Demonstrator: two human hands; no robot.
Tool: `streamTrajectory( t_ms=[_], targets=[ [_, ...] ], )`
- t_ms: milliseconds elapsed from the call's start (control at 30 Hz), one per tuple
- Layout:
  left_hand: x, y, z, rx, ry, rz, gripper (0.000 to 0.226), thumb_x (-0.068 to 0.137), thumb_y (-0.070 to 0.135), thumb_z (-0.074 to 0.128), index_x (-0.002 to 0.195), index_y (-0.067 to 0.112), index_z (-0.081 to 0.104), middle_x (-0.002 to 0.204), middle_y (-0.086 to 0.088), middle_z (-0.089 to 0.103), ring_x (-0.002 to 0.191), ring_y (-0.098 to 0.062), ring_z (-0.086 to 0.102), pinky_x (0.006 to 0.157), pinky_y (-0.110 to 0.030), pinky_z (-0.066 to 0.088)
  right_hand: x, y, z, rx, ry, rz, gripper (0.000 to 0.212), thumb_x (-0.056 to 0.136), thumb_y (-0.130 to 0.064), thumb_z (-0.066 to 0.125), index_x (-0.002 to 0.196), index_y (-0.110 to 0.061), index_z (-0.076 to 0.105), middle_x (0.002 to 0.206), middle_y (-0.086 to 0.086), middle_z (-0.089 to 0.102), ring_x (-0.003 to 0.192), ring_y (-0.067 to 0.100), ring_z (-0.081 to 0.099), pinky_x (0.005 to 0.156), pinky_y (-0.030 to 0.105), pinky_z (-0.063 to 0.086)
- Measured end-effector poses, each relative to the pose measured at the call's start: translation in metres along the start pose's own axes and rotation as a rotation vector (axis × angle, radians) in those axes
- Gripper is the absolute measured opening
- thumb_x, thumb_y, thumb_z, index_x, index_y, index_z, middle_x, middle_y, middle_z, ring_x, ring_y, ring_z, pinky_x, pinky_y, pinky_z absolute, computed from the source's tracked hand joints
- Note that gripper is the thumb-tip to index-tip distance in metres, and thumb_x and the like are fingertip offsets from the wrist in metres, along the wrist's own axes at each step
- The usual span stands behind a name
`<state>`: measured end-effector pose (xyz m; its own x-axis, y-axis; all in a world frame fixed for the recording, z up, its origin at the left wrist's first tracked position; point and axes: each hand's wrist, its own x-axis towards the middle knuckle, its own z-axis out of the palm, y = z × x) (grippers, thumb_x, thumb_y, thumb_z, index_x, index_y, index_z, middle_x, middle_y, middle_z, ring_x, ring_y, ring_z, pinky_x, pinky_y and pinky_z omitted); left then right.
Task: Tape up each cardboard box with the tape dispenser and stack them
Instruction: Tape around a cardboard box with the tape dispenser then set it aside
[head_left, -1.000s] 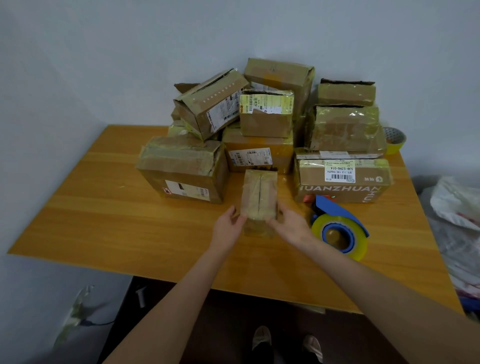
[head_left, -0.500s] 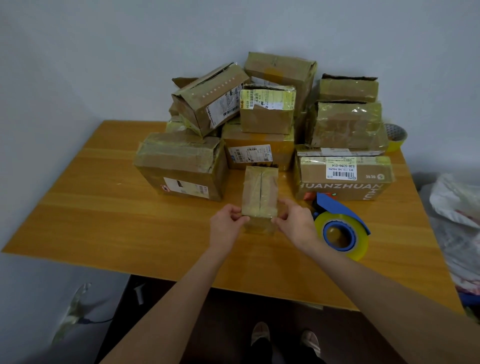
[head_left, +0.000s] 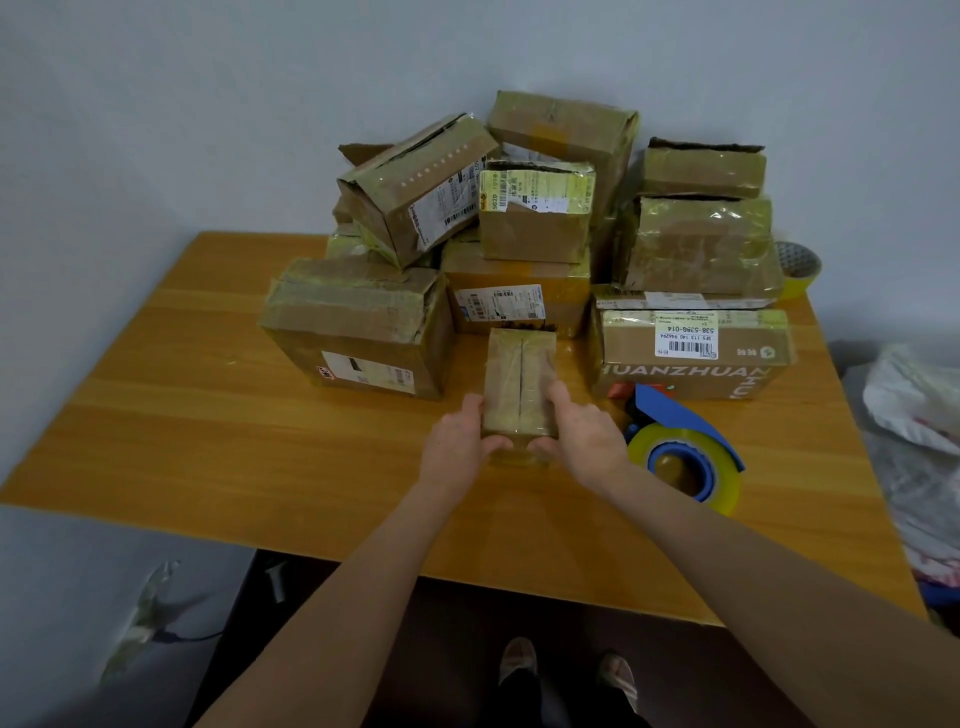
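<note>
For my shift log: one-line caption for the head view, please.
Left hand and right hand grip a small box on the table, before a pile of boxes; tape dispenser beside it.

forearms (head_left: 343, 592): bare | shoes (head_left: 519, 666): pale, slip-on | trousers (head_left: 524, 701): dark

small box (head_left: 519, 379): brown
box pile (head_left: 535, 228), ur 12 o'clock: brown, yellowish tape
tape dispenser (head_left: 683, 449): blue, yellow roll
table (head_left: 156, 415): orange wood grain
</note>
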<state>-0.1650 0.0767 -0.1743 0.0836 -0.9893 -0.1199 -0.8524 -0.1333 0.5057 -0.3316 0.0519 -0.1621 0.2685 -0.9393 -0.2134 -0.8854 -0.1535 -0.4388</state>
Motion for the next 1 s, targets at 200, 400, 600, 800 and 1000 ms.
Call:
streamTrajectory(
  t_ms=[200, 400, 600, 800, 1000],
  targets=[
    [-0.008, -0.015, -0.003, -0.098, -0.023, 0.041, 0.044, 0.085, 0.024, 0.07, 0.122, 0.007, 0.055, 0.106, -0.009, 0.07, 0.098, -0.021, 0.067, 0.084, -0.031, 0.054, 0.001, 0.014, -0.011, 0.05, -0.148, -0.028, 0.06, 0.086, -0.015, 0.07, 0.132, -0.024, 0.032, 0.112, 0.007, 0.066, 0.097, 0.022, 0.064, 0.082, 0.035, 0.055],
    [-0.01, -0.011, 0.001, -0.046, 0.042, 0.08, 0.027, 0.089, 0.022, 0.066, 0.109, 0.006, 0.059, 0.096, -0.01, 0.071, 0.088, -0.021, 0.068, 0.077, -0.033, 0.056, -0.001, 0.014, -0.01, -0.039, -0.082, -0.041, 0.052, 0.089, -0.024, 0.067, 0.13, -0.024, 0.034, 0.105, 0.005, 0.067, 0.08, 0.018, 0.058, 0.07, 0.031, 0.052],
    [-0.011, -0.008, 0.003, -0.135, 0.006, 0.008, 0.039, 0.089, 0.039, 0.064, 0.112, 0.008, 0.058, 0.101, -0.004, 0.069, 0.085, -0.014, 0.065, 0.075, -0.025, 0.056, -0.001, 0.01, -0.004, 0.011, -0.015, 0.001, 0.059, 0.082, -0.053, 0.067, 0.123, -0.024, 0.034, 0.09, -0.008, 0.06, 0.071, 0.011, 0.063, 0.055, 0.025, 0.051],
    [-0.003, 0.01, 0.004, -0.195, 0.032, -0.152, 0.056, 0.089, 0.057, 0.054, 0.118, 0.009, 0.058, 0.091, 0.001, 0.06, 0.078, -0.015, 0.058, 0.057, -0.018, 0.042, 0.006, 0.005, 0.003, 0.188, -0.013, 0.202, 0.061, 0.089, -0.059, 0.055, 0.13, -0.016, 0.041, 0.086, 0.004, 0.066, 0.071, 0.022, 0.067, 0.064, 0.043, 0.059],
    [0.001, 0.006, -0.001, -0.149, 0.015, -0.132, 0.038, 0.103, 0.035, 0.038, 0.105, 0.005, 0.06, 0.091, -0.01, 0.063, 0.081, -0.021, 0.058, 0.065, -0.027, 0.041, 0.011, 0.011, 0.0, 0.24, -0.055, 0.17, 0.038, 0.101, -0.044, 0.041, 0.122, -0.015, 0.055, 0.088, 0.003, 0.065, 0.078, 0.02, 0.064, 0.074, 0.041, 0.058]
  ],
)
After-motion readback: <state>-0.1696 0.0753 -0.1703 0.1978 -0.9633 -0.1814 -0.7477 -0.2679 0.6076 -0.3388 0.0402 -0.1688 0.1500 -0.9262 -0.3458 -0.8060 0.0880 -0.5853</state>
